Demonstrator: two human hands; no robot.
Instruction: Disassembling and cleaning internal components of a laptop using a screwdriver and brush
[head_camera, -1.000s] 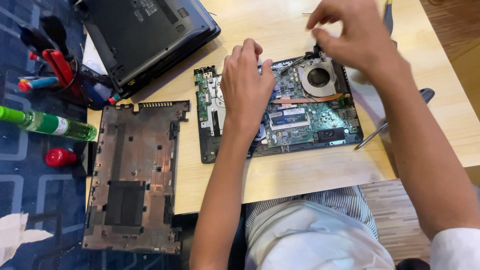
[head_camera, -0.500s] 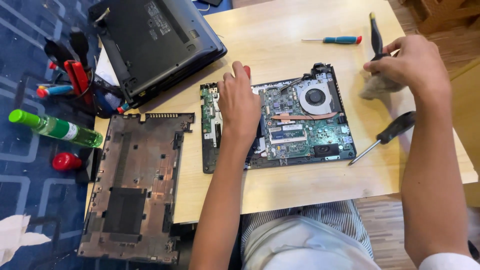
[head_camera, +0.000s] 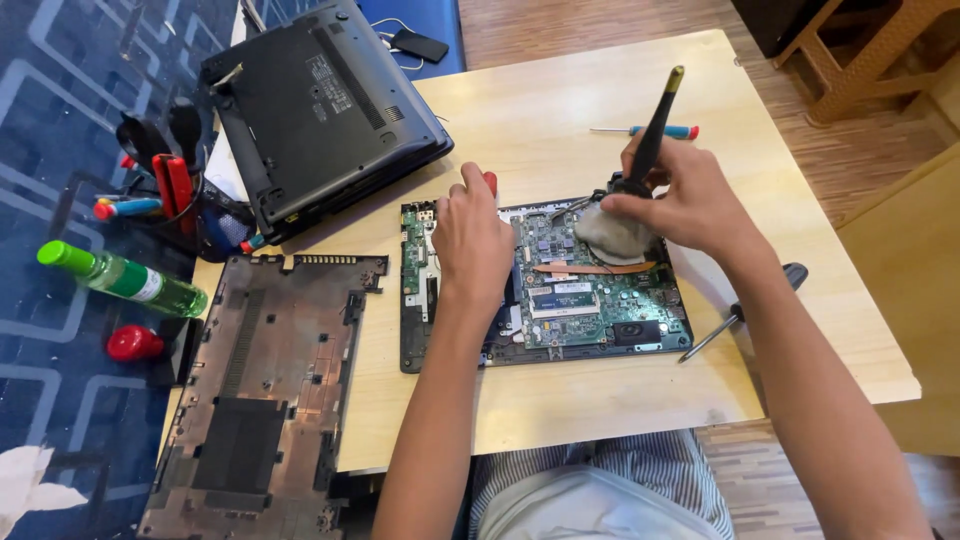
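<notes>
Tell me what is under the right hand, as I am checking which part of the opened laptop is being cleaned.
Under the right hand a grey brush head presses on the green circuit board, its black handle rising upward. The bristles hide what lies beneath them.

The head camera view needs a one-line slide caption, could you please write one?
Left hand steadies an opened laptop on a wooden table; right hand holds a brush over its fan.

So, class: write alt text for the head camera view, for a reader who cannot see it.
The right hand holds a black brush on an opened laptop's green circuit board, which the left hand steadies on a wooden table.
</notes>
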